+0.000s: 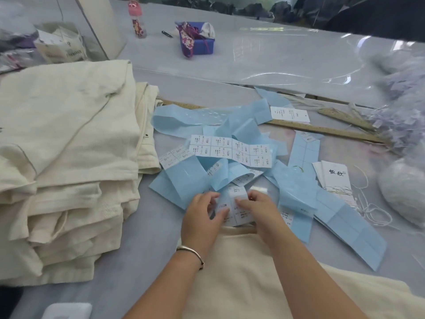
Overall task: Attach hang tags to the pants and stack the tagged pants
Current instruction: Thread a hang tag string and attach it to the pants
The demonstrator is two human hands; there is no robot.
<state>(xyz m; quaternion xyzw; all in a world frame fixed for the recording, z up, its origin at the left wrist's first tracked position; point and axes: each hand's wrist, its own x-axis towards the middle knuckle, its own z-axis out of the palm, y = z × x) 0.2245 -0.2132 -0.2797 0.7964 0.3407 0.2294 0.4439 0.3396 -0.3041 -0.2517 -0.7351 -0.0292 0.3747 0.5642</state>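
Both hands – left hand [208,209], right hand [254,207] – pinch a sticker sheet [239,208] between them; peeling one label comes next, I judge

Pink bottle [137,19], blue tray [204,46], wooden ruler [326,130].

Both forearms are bare to the bottom edge of the view, with no sleeves showing. The left hand [202,211] has a thin silver-coloured bangle [192,253] round its wrist, smooth and plain. The right hand [257,209] wears nothing; no rings visible on either.
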